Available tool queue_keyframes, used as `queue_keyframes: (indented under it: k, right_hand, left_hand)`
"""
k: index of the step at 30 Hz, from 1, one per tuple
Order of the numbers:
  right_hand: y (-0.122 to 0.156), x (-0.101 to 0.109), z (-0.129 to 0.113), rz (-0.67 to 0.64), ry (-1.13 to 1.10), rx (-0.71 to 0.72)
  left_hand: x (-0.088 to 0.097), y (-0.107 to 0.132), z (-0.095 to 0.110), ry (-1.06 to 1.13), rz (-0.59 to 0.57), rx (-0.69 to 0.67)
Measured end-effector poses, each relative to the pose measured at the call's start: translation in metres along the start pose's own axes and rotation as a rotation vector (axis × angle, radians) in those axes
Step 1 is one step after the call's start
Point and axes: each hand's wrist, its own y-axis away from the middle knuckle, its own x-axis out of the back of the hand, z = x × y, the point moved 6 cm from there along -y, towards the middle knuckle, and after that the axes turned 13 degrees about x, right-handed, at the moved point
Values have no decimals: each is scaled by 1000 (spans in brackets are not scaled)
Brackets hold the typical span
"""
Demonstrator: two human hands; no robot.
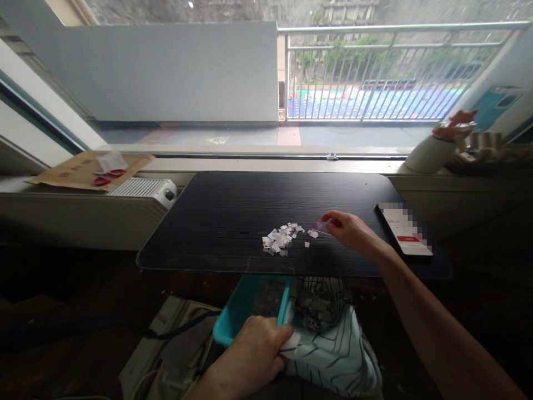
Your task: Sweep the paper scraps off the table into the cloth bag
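Note:
My right hand (350, 230) pinches a thin, see-through pinkish plastic piece (320, 224) low over the dark table (233, 200); its exact kind is unclear. Just left of it lies a loose heap of small white paper scraps (277, 240), with a stray one (307, 244) nearer the front edge. Below that edge, my left hand (256, 344) is closed on the rim of a pale striped bag (337, 355), which has many grey-white scraps inside. Against the bag, beside the same hand, stands a teal plastic bin (227, 333) with some scraps in it.
A phone (403, 230) lies at the table's right end. On the sill at left are red-handled scissors (109, 178) on a brown paper envelope (75, 171), above a white radiator (125, 211). A white vase (431, 153) stands at right by the window.

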Motion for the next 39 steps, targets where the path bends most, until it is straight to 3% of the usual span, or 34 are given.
queue_keyframes:
  k: [15, 22, 27, 32, 36, 39]
  right_hand:
    - [3, 6, -1, 40, 51, -47]
    - [21, 6, -7, -37, 25, 32]
    - [29, 8, -3, 5, -10, 0]
    - [32, 0, -2, -107, -118, 39]
    - [32, 2, 1, -58, -142, 10]
    - [33, -6, -2, -129, -213, 22]
  left_hand:
    - [-2, -1, 0, -3, 0, -8]
    - [0, -1, 0, 8, -6, -3]
    - [2, -2, 2, 5, -16, -12]
    - [3, -1, 2, 9, -15, -7]
    - [2, 0, 3, 1, -48, 2]
    - [3, -1, 5, -3, -60, 6]
